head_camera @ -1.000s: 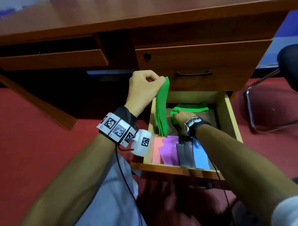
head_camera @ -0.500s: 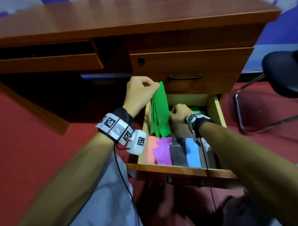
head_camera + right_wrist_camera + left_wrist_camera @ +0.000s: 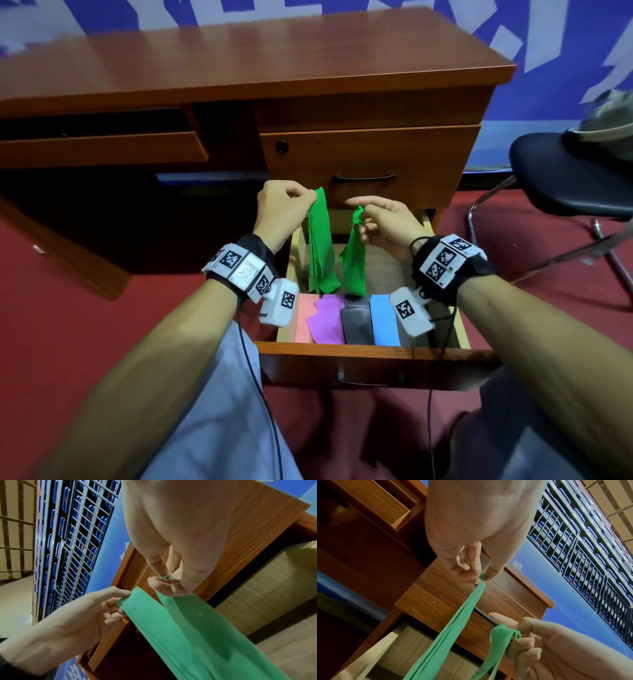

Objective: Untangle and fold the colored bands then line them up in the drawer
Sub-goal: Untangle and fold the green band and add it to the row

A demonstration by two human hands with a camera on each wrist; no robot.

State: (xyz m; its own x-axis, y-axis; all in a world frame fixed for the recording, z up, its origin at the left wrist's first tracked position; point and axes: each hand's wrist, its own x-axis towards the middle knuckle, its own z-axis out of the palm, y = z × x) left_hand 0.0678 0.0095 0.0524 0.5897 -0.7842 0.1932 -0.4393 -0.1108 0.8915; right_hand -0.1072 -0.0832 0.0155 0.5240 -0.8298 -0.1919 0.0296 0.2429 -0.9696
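Note:
A green band [image 3: 321,246] hangs in two strands over the open drawer [image 3: 370,349]. My left hand [image 3: 284,212] pinches the folded top of the left strand [image 3: 481,580] between thumb and fingers. My right hand [image 3: 383,222] pinches the bunched top of the right strand [image 3: 354,260], seen in the left wrist view as a green loop [image 3: 501,637] over the curled fingers. In the right wrist view the wide green band [image 3: 188,628] falls away from both hands. Folded pink [image 3: 305,318], purple [image 3: 327,320], grey [image 3: 356,322] and blue [image 3: 383,320] bands lie side by side at the drawer's front.
The wooden desk [image 3: 239,58] stands behind, with a shut upper drawer [image 3: 370,164] right above the open one. A black chair [image 3: 565,178] is at the right on the red carpet [image 3: 61,342]. The drawer's back half shows bare wood [image 3: 387,274].
My right hand has risen out of the drawer with the other end of the green band, level with my left hand. The band now hangs in two strands.

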